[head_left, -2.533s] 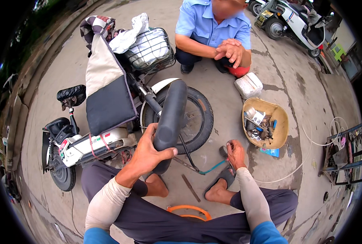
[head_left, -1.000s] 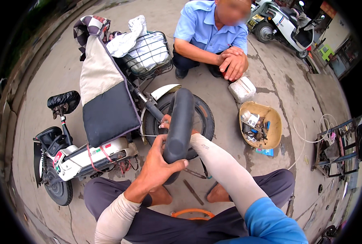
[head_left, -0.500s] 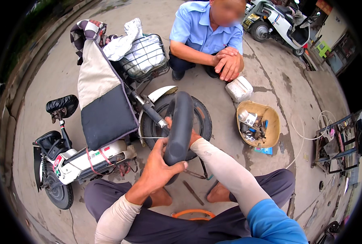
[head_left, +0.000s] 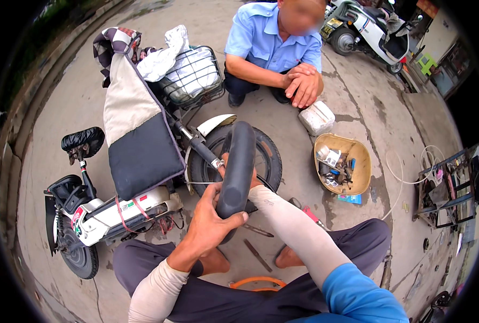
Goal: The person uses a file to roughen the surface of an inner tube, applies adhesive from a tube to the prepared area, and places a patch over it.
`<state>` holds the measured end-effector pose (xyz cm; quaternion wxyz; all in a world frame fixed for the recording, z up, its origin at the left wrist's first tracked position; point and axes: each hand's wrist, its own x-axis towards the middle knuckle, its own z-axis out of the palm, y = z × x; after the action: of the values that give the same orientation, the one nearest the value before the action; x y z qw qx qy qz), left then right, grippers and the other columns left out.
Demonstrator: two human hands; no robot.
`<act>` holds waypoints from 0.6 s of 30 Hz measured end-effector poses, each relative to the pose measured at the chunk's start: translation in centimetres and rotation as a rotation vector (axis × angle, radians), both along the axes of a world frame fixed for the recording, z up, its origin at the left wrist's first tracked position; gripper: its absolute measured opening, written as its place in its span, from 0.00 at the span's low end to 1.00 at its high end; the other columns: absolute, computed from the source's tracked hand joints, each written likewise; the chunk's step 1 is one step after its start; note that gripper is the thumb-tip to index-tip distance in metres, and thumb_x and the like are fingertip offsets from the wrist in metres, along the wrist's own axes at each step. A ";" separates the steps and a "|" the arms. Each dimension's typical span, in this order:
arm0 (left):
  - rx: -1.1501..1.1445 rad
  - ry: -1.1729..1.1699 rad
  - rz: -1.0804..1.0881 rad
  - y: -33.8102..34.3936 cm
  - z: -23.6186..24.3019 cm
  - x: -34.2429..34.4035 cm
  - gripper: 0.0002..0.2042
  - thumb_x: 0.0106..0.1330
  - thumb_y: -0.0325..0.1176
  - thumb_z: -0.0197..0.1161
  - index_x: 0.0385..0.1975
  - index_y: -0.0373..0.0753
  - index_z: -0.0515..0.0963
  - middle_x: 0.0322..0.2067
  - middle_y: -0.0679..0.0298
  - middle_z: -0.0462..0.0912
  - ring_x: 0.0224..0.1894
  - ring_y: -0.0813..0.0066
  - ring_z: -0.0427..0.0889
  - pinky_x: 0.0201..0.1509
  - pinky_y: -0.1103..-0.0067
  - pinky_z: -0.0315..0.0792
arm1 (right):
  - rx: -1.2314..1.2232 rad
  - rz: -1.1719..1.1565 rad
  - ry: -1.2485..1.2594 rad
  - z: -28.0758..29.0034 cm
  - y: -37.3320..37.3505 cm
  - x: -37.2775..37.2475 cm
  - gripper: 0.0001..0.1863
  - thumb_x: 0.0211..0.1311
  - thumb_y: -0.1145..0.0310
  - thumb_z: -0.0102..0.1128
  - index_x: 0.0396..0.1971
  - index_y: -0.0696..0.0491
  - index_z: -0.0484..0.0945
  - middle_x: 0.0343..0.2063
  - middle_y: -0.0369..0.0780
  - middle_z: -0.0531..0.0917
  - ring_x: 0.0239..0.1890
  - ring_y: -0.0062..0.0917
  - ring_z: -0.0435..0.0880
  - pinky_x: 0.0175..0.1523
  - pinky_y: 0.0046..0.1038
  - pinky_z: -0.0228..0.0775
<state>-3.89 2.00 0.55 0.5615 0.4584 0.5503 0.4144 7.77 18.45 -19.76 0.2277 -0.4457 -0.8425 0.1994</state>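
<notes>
A puffed-up black inner tube (head_left: 236,167) stands nearly edge-on in front of me. My left hand (head_left: 212,212) grips its near lower part, thumb across the front and fingers on the left side. Behind the tube is my right hand (head_left: 254,178), mostly hidden; a few of its fingertips show past the tube's left edge, closed on it as far as I can see. Beyond lies a spoked wheel with its tyre (head_left: 274,156), beside the bare fork leg (head_left: 202,148) of an electric bike (head_left: 148,202) tipped on its side.
Across from me a person in a light blue shirt (head_left: 272,48) squats with hands crossed. A yellow tool basket (head_left: 364,172) and white container (head_left: 317,117) stand at right. Near my feet lie a flat metal bar (head_left: 258,255) and an orange ring (head_left: 256,281); a red-handled tool (head_left: 312,215) lies by my right knee.
My right forearm has shifted slightly down and left, uncovering the red-handled tool and covering a teal-ended piece on the ground. The tube and my left hand have hardly moved.
</notes>
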 end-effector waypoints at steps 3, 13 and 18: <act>-0.023 -0.025 0.020 0.0 0.0 -0.1 0.31 0.57 0.25 0.74 0.61 0.28 0.67 0.47 0.54 0.85 0.49 0.70 0.84 0.57 0.72 0.77 | 0.002 -0.069 0.081 -0.2 -0.6 -0.7 0.11 0.70 0.60 0.60 0.42 0.52 0.75 0.34 0.47 0.79 0.38 0.42 0.81 0.44 0.45 0.72; 0.002 0.007 -0.030 0.1 -0.3 0.3 0.32 0.58 0.24 0.73 0.62 0.27 0.66 0.47 0.53 0.85 0.49 0.70 0.85 0.57 0.73 0.78 | 0.290 0.200 -0.026 -1.1 0.6 1.1 0.12 0.64 0.57 0.64 0.35 0.50 0.84 0.32 0.44 0.88 0.39 0.41 0.87 0.47 0.45 0.73; 0.025 0.028 0.022 0.1 -1.1 -0.2 0.33 0.58 0.28 0.74 0.62 0.24 0.66 0.43 0.53 0.84 0.43 0.71 0.84 0.50 0.76 0.78 | -0.050 -0.238 0.345 2.4 -2.7 -4.1 0.14 0.73 0.55 0.59 0.35 0.50 0.83 0.34 0.45 0.88 0.36 0.42 0.87 0.44 0.45 0.75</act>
<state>-4.06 2.14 -0.51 0.5431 0.4651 0.5580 0.4211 3.65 15.78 -17.36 0.3793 -0.5068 -0.7273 0.2651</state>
